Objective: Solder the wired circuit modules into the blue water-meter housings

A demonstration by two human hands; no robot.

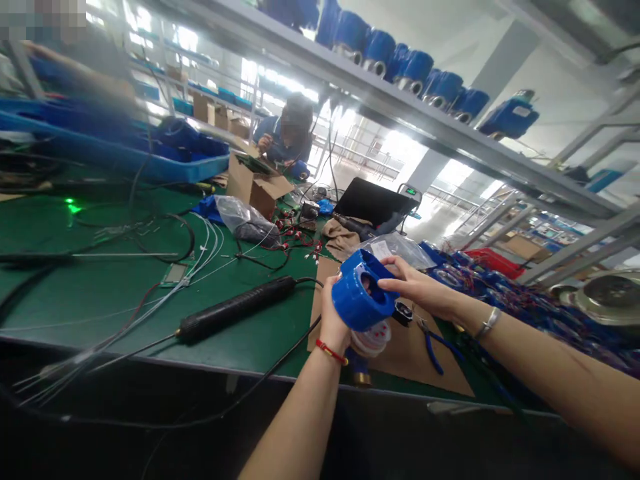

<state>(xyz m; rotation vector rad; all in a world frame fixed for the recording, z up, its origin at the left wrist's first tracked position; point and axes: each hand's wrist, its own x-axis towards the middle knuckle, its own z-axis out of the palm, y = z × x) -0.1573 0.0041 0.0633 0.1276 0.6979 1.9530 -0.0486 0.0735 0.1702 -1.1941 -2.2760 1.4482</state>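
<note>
A blue round housing (363, 303), hollow with openings on its upper side, is held up over the front of the bench. My left hand (333, 313) grips it from the left and below, its fingers mostly hidden behind it. My right hand (413, 287) clasps the right edge, thumb and fingers pressed to the rim. Just beneath is a whitish round part with red spots (373, 339), above a brass-coloured fitting (363, 379). Blue-handled pliers (434, 350) lie on a cardboard sheet (407, 363) to the right, near a small black part (403, 312).
A black-handled soldering iron (237, 310) and thin white wires (200, 250) lie left on the green bench (270, 347). Behind are a cardboard box (257, 193) and a blue tray (190, 170). Blue housings line the overhead shelf (400, 103). Another person (287, 130) sits opposite.
</note>
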